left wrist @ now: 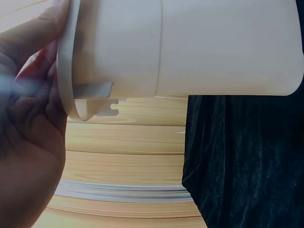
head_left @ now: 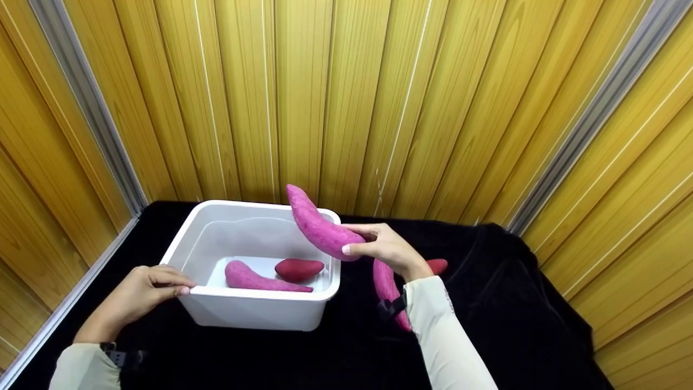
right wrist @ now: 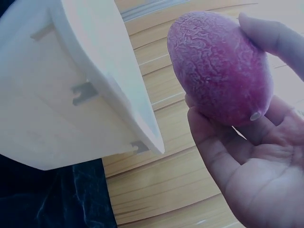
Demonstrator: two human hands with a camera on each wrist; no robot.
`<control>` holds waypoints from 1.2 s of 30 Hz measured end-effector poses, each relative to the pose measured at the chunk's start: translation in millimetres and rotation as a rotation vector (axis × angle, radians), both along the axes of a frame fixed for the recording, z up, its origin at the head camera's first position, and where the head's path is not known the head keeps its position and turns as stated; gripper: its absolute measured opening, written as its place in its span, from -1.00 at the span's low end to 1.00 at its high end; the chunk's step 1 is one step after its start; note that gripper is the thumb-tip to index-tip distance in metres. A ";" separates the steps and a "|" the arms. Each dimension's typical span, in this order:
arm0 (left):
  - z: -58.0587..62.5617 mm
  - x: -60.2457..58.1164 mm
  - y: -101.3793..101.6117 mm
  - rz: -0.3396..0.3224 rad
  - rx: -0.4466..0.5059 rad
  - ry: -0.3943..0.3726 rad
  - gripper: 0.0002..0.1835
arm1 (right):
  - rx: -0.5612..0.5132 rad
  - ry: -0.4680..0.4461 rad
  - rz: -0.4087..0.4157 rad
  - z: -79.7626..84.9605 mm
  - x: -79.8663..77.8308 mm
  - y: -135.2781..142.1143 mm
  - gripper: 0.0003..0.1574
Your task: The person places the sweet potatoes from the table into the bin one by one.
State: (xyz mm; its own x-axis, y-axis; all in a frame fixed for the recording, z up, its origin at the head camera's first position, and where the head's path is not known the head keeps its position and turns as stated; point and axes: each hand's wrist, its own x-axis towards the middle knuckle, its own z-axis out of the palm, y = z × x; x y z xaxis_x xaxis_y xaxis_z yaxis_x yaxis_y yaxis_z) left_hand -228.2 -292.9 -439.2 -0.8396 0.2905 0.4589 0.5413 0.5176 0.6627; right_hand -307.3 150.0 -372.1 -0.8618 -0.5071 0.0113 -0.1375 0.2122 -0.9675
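Our left hand (head_left: 142,291) pinches the rim of the white bin (head_left: 254,312) at the bin's near left corner, thumb on one side of the wall and fingers on the other. Our right hand (head_left: 391,250) is partly closed, thumb and fingers wrapped around the thick end of a purple sweet potato (head_left: 316,228). We hold it raised by the bin's right rim, its narrow tip tilted upward; in our right wrist view it appears apart from the bin. Inside the bin, a long pink sweet potato (head_left: 254,278) lies near the front wall, and a dark red sweet potato (head_left: 299,270) lies just behind its thin end. To the right of the bin we see a curved magenta sweet potato (head_left: 385,283) and, farther from the bin, a scarlet sweet potato (head_left: 437,266); our arm hides part of both. Black cloth (head_left: 487,325) spreads around the bin, and yellow panels (head_left: 303,97) rise behind it.
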 end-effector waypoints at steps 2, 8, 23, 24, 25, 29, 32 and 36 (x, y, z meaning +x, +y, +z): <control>-0.2 0.1 -0.1 0.006 -0.002 -0.002 -0.83 | 0.004 0.002 0.009 0.6 -0.6 -3.5 -0.37; -1.0 0.2 -0.3 0.022 -0.010 0.000 -0.83 | 0.027 0.014 0.027 -0.9 -3.2 -12.6 -0.38; -1.0 2.4 -1.2 0.024 -0.006 -0.001 -0.82 | 0.061 0.027 0.057 -2.4 -5.7 -37.7 -0.36; -1.0 2.2 -1.2 0.025 -0.006 0.001 -0.82 | 0.063 0.025 0.059 -2.3 -5.9 -39.2 -0.35; -1.1 2.1 -1.1 0.027 -0.007 0.002 -0.82 | 0.066 0.026 0.061 -2.1 -6.0 -40.7 -0.35; -1.2 2.2 -0.4 0.039 -0.007 -0.002 -0.81 | 0.069 0.037 0.069 -1.8 -7.2 -46.2 -0.34; -0.9 2.9 -0.1 0.043 -0.009 -0.009 -0.82 | 0.068 0.047 0.077 -1.0 -8.1 -50.3 -0.35; 0.4 3.2 0.0 0.040 -0.016 -0.013 -0.83 | 0.083 0.052 0.078 0.5 -8.4 -56.2 -0.35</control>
